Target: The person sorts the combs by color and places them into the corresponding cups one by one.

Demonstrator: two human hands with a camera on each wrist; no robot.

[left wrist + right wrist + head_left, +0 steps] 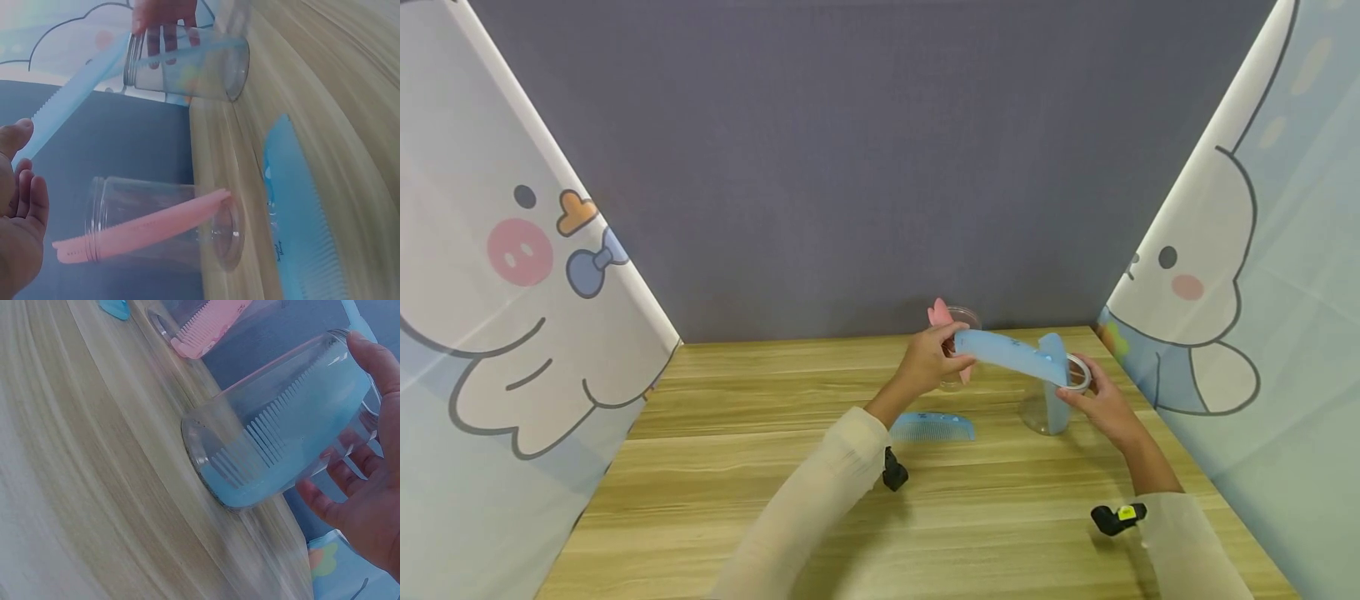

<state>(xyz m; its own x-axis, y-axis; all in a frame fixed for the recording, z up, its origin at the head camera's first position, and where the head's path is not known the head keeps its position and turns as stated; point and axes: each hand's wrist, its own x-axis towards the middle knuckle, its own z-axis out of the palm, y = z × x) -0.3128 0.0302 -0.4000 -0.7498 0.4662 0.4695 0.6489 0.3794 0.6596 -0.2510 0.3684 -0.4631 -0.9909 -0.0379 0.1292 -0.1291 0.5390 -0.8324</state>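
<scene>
My left hand (927, 360) pinches one end of a light blue comb (1009, 352). The comb's other end is at the rim of a clear jar (1033, 414), tilted slightly down toward it. With thumb and fingers on opposite sides, my right hand (1105, 404) grips this jar near its mouth; its base rests on the table. Inside it stands another blue comb (300, 434), leaning, with its top above the rim. A third blue comb (934, 427) lies flat on the table near my left forearm.
A second clear jar (175, 187), behind my left hand, holds pink combs (150, 228) that stick out of its top. A grey panel (880, 167) rises at the back of the wooden table (737, 467), with printed cloths (1285, 275) at both sides.
</scene>
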